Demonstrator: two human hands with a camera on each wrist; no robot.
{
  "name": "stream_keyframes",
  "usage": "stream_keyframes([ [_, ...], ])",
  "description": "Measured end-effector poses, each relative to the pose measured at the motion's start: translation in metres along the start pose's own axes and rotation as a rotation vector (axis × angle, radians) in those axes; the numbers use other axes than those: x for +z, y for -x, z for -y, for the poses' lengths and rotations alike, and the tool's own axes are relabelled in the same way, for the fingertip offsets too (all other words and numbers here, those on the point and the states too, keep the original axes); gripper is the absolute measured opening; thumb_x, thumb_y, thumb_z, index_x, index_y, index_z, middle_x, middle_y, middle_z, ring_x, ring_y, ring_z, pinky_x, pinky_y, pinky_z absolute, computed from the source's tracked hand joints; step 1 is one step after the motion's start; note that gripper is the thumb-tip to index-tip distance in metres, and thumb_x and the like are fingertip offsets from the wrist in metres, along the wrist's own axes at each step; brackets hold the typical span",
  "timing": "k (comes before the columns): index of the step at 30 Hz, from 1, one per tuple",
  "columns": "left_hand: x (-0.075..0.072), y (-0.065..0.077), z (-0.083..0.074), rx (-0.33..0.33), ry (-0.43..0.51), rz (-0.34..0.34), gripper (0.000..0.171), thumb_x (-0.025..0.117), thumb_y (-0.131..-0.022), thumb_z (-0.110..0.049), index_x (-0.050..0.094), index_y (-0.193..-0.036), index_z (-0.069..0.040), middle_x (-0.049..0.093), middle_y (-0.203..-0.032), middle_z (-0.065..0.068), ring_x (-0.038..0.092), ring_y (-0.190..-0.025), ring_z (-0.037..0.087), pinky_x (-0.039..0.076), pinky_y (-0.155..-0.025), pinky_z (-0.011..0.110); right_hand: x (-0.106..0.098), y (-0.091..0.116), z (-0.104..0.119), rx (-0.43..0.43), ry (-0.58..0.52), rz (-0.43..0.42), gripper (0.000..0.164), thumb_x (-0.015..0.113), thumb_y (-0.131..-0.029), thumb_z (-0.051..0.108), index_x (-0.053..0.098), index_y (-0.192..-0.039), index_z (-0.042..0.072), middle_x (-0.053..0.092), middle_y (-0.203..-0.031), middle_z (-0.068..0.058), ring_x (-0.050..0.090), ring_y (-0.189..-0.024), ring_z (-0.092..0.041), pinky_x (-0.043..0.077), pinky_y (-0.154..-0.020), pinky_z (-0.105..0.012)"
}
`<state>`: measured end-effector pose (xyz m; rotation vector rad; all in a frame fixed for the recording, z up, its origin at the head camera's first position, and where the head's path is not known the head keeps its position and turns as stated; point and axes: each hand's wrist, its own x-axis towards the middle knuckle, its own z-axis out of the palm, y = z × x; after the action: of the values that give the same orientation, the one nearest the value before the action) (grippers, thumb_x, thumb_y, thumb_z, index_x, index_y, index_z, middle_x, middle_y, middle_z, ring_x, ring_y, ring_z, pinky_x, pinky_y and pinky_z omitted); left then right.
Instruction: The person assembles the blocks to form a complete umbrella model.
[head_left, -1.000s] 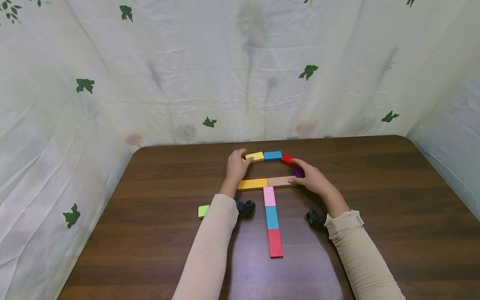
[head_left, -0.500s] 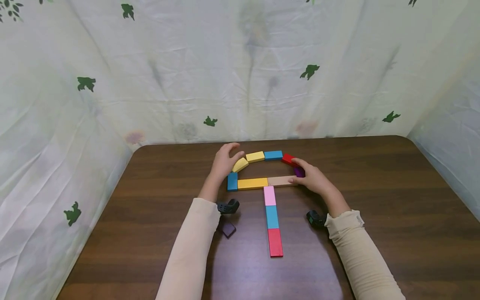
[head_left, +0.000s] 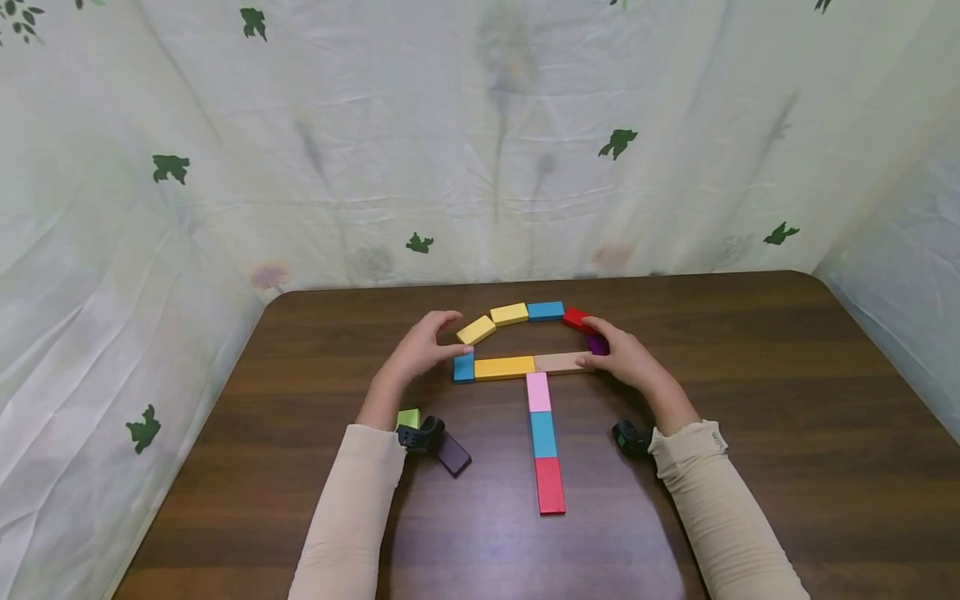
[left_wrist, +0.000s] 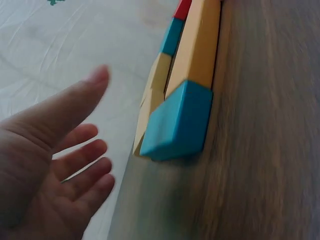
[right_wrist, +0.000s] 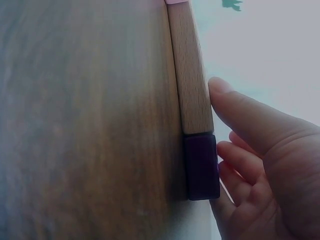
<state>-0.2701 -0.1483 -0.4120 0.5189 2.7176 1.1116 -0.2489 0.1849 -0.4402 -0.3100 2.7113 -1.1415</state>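
Note:
On the table, coloured wooden blocks form an arch over a straight bar. My left hand (head_left: 418, 350) hovers at the arch's left end, thumb near the blue end block (head_left: 464, 368) and fingers spread. Its palm holds nothing in the left wrist view, where the blue block (left_wrist: 177, 120) sits apart from it. Beside that end lie a tilted pale yellow block (head_left: 476, 330) and a yellow-orange bar (head_left: 504, 368). My right hand (head_left: 633, 360) rests at the right end, thumb on the plain wooden bar (head_left: 558, 362), fingers loosely bent beside the purple block (right_wrist: 202, 167) and red block (head_left: 576, 318).
Below the bar runs a column of a pink block (head_left: 537, 392), a light blue block (head_left: 543, 435) and a red block (head_left: 550, 486). A dark purple-grey block (head_left: 453, 456) and a green block (head_left: 408, 418) lie near my left wrist. A white curtain (head_left: 480, 142) hangs behind.
My left hand has moved left and nearer, off the yellow blocks to beside the blue end block. The pale yellow block has shifted slightly left. My right hand has stayed put.

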Motion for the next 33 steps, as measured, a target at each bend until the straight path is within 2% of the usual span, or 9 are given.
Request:
stream_keyframes([
  [5,-0.002,0.007,0.006,-0.01,-0.033,0.112,0.072,0.076,-0.072,-0.028,0.04,-0.13,0.0,0.04,-0.129,0.015,0.038,-0.118,0.029,0.031,-0.097,0.041,0.0,-0.001,0.0,-0.008,0.001,-0.001,0.073,0.067,-0.081,0.03,0.029,-0.14,0.011,0.031,-0.138,-0.019,0.032,-0.121,-0.037,0.028,-0.096,-0.053],
  [10,0.0,0.011,0.008,-0.011,-0.06,0.161,0.076,0.078,-0.07,-0.025,0.039,-0.13,0.001,0.04,-0.129,0.015,0.037,-0.12,0.027,0.029,-0.099,0.04,0.0,-0.001,0.001,-0.016,0.006,-0.002,0.073,0.067,-0.081,0.03,0.029,-0.14,0.011,0.032,-0.138,-0.019,0.032,-0.121,-0.036,0.027,-0.096,-0.053],
  [17,0.006,0.013,0.014,0.011,-0.124,0.15,0.068,0.077,-0.071,-0.023,0.044,-0.126,0.0,0.043,-0.125,0.015,0.039,-0.113,0.024,0.031,-0.096,0.039,0.0,0.0,0.001,-0.018,0.006,-0.005,0.073,0.067,-0.081,0.031,0.029,-0.14,0.011,0.033,-0.137,-0.019,0.032,-0.12,-0.036,0.027,-0.096,-0.053],
  [24,0.007,0.016,0.01,0.015,-0.139,0.143,0.065,0.076,-0.072,-0.023,0.046,-0.125,0.0,0.044,-0.124,0.015,0.04,-0.113,0.026,0.032,-0.096,0.039,0.0,0.001,0.001,-0.018,0.004,-0.003,0.073,0.067,-0.081,0.031,0.029,-0.14,0.011,0.032,-0.138,-0.019,0.032,-0.12,-0.036,0.028,-0.096,-0.053],
  [33,0.006,0.018,0.008,0.005,-0.145,0.117,0.07,0.076,-0.072,-0.029,0.044,-0.128,-0.002,0.044,-0.123,0.013,0.041,-0.112,0.024,0.033,-0.095,0.039,0.0,0.0,0.002,-0.026,-0.003,-0.014,0.074,0.067,-0.08,0.031,0.029,-0.14,0.011,0.033,-0.138,-0.017,0.031,-0.122,-0.035,0.027,-0.097,-0.052],
])
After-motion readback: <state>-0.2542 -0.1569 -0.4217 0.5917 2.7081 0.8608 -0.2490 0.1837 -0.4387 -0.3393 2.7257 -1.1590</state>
